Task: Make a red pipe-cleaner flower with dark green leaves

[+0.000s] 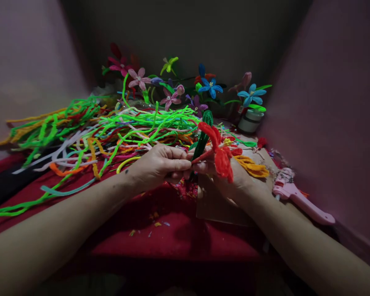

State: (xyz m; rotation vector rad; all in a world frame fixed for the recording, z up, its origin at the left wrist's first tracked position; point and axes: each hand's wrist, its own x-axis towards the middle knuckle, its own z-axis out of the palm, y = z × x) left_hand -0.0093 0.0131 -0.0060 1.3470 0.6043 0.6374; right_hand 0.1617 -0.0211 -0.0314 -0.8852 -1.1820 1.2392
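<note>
"What's between the hands?"

"A red flower (223, 162). The left hand (163, 164) pinches its fuzzy stem; the right hand (232, 185), partly hidden by petals, grips beside it."

"And around them?"

"A dark green loop (201, 144) just behind, cardboard (222, 209) below, tangled pipe cleaners (160, 127) beyond, a smooth pink glue gun (310, 202) rightward."

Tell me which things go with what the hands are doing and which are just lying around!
Part of the job, it seems:
- red flower, in the fingers
- dark green piece, by its stem

Just lying about, probably:
- fuzzy strands
- other flowers
- orange bundle
- pink tool
- scraps
</note>
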